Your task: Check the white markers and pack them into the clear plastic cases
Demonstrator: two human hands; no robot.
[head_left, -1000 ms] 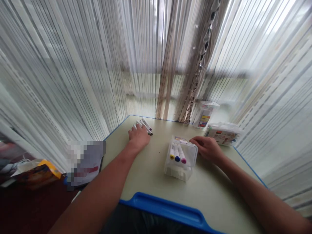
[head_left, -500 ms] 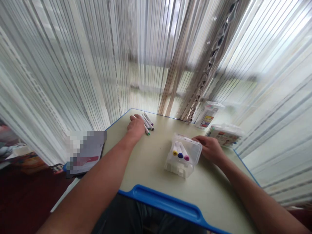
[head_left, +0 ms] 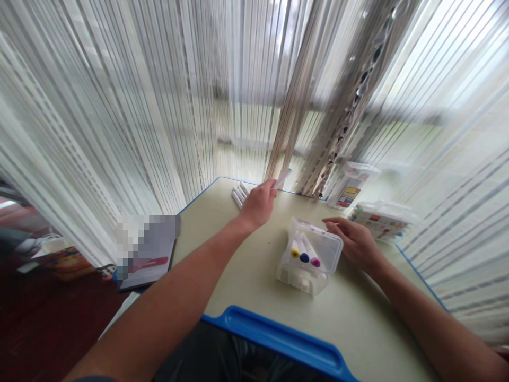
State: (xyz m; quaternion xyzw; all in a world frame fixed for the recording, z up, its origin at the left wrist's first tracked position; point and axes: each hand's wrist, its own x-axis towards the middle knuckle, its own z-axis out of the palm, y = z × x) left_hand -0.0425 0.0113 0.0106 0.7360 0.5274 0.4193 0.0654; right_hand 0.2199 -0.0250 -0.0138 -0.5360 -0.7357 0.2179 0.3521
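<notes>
My left hand [head_left: 259, 203] is raised over the far part of the table, its fingers closed around a white marker [head_left: 283, 179] that points up and to the right. Close behind that hand, several white markers [head_left: 237, 197] lie on the tabletop, partly covered by it. A clear plastic case [head_left: 302, 278] stands right of the middle with its lid open. Three markers [head_left: 305, 248] with yellow, blue and pink ends lie in it. My right hand [head_left: 356, 241] rests beside the case's right side, fingers loosely stretched, with nothing seen in them.
A clear box with a label [head_left: 348, 193] and a packed case [head_left: 384, 220] stand at the far right edge. A tablet-like device [head_left: 153, 260], partly pixelated, is at the left. The table [head_left: 242, 270] has a blue front tray [head_left: 282, 337]. String curtains [head_left: 159, 106] hang behind.
My left hand has picked up a marker from the group and moved right with it. My right hand stays beside the case, its fingers slightly away from the lid. The view has shifted slightly.
</notes>
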